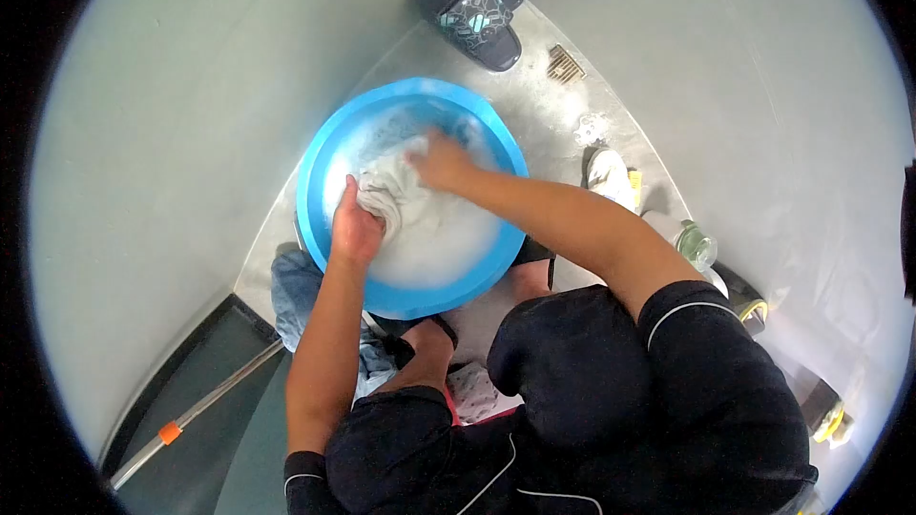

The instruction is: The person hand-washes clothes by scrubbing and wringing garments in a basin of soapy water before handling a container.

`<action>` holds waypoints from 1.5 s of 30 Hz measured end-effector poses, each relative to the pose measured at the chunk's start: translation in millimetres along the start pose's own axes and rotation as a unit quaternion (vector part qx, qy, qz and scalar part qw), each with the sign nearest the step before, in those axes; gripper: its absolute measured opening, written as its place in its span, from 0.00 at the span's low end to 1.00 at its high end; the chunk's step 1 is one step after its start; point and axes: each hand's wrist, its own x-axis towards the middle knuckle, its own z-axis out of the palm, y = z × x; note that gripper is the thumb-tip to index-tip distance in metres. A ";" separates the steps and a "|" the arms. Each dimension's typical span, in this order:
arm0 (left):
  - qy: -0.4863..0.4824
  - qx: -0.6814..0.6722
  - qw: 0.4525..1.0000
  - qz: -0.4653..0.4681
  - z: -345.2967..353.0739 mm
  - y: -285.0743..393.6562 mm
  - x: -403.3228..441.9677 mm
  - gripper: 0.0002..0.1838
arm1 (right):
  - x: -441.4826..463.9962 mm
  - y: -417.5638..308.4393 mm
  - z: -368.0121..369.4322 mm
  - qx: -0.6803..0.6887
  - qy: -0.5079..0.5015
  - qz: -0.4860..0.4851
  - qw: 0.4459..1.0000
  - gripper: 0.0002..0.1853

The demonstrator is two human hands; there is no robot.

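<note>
A wet white cloth (403, 193), bunched up, lies among suds in a round blue basin (315, 157). My left hand (358, 229) grips its left side, with the thumb pointing up along the folds and the other fingers mostly hidden under the fabric. At the cloth's upper right edge, my right hand (444, 160) is closed on the fabric and slightly blurred by motion. White foam (429, 253) covers the water in the lower part of the basin and hides what lies beneath.
Dark slippers (469, 14) stand beyond the basin near a floor drain (566, 64). On the right are a white brush-like item (611, 176) and a greenish clear container (697, 246). Blue denim (294, 291) lies at the left, near a metal pole (205, 408).
</note>
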 end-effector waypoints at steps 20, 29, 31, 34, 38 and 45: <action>0.035 -0.058 0.997 -0.035 31.3 -1.8 -19.8 0.31 | -26.7 -45.6 -7.5 -0.143 -0.051 -0.242 0.958 0.24; 0.024 -0.114 0.993 0.033 -33.8 -6.4 17.7 0.34 | 4.5 13.2 7.6 -0.234 0.063 -0.384 0.891 0.28; -0.054 -0.090 0.994 -0.015 -13.8 -3.7 -5.3 0.34 | 19.2 15.9 -11.7 -0.132 -0.237 -0.341 0.900 0.31; -0.078 -0.091 0.993 -0.001 0.6 -11.1 -3.8 0.34 | -5.1 2.5 8.9 -0.101 -0.051 -0.120 0.986 0.33; -0.029 -0.078 0.996 -0.043 -0.8 -4.3 -0.2 0.34 | -91.6 -57.7 -3.0 -0.165 -0.142 -0.285 0.934 0.22; 0.051 -0.107 0.993 0.024 51.5 -17.0 -44.9 0.30 | -78.1 -89.5 -3.4 -0.202 -0.114 -0.295 0.927 0.17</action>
